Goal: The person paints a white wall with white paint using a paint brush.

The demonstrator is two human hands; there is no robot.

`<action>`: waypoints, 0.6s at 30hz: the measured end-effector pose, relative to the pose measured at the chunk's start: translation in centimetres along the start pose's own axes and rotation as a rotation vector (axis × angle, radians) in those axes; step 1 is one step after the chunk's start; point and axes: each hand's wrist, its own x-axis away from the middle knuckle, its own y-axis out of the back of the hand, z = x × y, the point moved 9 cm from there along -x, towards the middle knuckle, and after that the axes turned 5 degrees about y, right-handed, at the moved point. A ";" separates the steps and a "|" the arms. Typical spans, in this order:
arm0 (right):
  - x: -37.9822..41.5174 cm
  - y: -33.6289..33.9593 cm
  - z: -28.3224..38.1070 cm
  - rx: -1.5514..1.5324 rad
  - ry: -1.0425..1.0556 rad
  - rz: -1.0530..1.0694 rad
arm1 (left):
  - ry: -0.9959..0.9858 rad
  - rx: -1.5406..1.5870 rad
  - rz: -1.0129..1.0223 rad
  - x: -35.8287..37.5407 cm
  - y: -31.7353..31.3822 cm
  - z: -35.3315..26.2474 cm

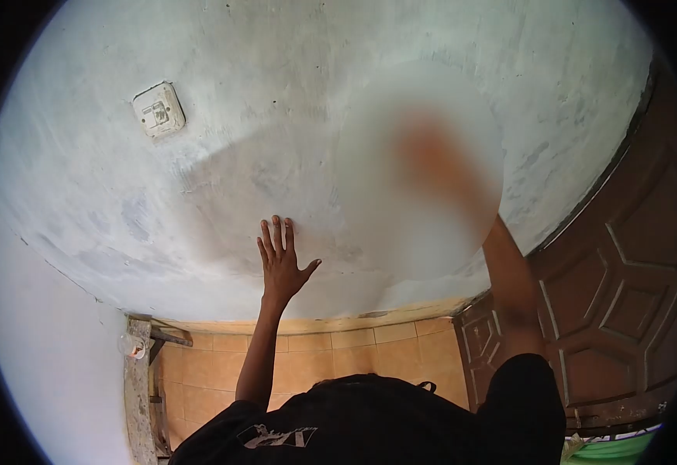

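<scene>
My left hand (279, 263) lies flat against the pale, patchy wall (230, 147), its fingers spread and holding nothing. Higher up and to the right, my right hand (430, 151) is raised in front of the same wall. A round blurred patch covers that hand, so its fingers and anything in them are hidden. Only the right forearm (509, 271) shows sharply below the blur.
A white wall switch (158, 110) sits at the upper left. Brown panelled door (618, 294) stands on the right. At lower left, a clear cup (131, 346) rests on a wooden bench (138, 387). Orange tiles (307, 361) cover the floor. Green material (610, 449) shows at lower right.
</scene>
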 end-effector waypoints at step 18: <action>7.8 -13.1 0.5 -0.144 -0.005 0.215 | -0.027 0.010 0.036 0.1 0.1 0.3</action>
